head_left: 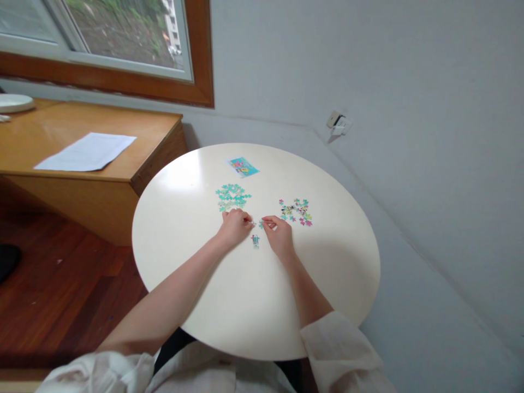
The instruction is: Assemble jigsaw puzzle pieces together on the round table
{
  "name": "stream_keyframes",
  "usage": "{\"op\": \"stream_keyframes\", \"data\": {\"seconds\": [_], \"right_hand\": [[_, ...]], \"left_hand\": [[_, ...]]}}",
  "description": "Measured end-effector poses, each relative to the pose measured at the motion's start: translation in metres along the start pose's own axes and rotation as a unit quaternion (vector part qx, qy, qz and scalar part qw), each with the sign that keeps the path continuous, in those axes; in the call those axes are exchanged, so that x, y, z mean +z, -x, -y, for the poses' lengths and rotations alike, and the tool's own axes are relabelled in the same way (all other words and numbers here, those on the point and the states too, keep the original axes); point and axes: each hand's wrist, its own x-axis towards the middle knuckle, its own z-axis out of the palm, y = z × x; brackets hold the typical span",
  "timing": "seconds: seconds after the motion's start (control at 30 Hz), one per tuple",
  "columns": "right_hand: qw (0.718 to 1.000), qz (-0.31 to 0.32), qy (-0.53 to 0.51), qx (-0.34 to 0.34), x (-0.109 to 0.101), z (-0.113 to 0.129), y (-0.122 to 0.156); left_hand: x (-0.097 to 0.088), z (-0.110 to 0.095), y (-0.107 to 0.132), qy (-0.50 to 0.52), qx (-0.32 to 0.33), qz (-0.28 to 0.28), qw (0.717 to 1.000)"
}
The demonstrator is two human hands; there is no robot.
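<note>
so, the left hand (236,225) pinches a small puzzle piece (254,223) between thumb and fingers, and the right hand (279,232) pinches a teal piece (261,224) just beside it. a small cluster (255,242) lies just nearer the body. teal pieces (237,199) spread beyond the left hand, mixed-colour pieces (295,209) beyond the right. farther out on the white table (327,256) lies a picture card (243,167); off left, a wooden desk (155,128) bears a paper sheet (88,152).

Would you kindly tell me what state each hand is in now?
Left hand: closed, apparently pinching a small puzzle piece.
Right hand: closed, pinching a teal puzzle piece.
</note>
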Motion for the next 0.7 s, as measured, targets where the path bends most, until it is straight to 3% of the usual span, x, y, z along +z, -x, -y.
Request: {"op": "stream_keyframes", "data": {"seconds": [0.33,0.7], "right_hand": [[0.998,0.020,0.064,-0.020,0.0023,0.0014,0.0005],[0.990,0.040,0.133,-0.012,0.0018,0.0007,-0.0010]], "left_hand": [[-0.0037,-0.0063,0.0022,-0.024,0.015,0.043,0.999],[-0.0059,-0.0088,0.0034,-0.047,0.009,0.054,0.997]]}}
